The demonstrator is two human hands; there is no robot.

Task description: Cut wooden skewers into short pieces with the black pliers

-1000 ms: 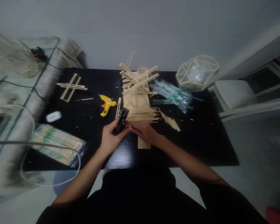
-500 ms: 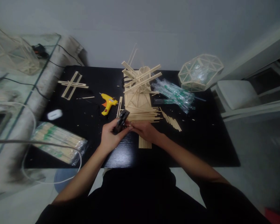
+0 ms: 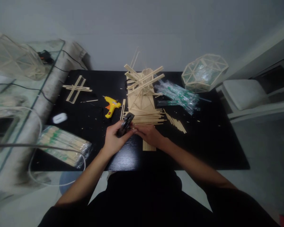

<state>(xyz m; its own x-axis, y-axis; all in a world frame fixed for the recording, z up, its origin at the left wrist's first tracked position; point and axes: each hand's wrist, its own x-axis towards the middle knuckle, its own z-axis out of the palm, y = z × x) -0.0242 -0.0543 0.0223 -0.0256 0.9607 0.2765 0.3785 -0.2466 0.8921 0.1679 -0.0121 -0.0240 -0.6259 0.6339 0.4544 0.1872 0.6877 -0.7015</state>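
My left hand (image 3: pixel 114 138) is closed around a dark hand tool (image 3: pixel 126 123), whose exact kind I cannot make out. My right hand (image 3: pixel 149 134) meets its thumb, fingers pinched together; whatever lies between them is too small or hidden to name. Just beyond the hands is a pile of thin wooden sticks (image 3: pixel 148 116). Behind that pile stands a windmill-like stick model (image 3: pixel 142 101) with crossed blades on a stick base. A flat strip of joined sticks (image 3: pixel 149 146) shows below my right hand.
A yellow glue gun (image 3: pixel 112 106) lies left of the model, near a stick cross (image 3: pixel 77 89) and a white case (image 3: pixel 60 118). Bagged sticks (image 3: pixel 65 145) lie front left. Plastic wrappers (image 3: pixel 180 94) and a faceted stick frame (image 3: pixel 204 74) are at right. A white cable (image 3: pixel 41 126) hangs at left.
The whole view has shifted slightly, so things appear a little further right. Both hands stay together with the dark tool in the left one; their pose is nearly unchanged.
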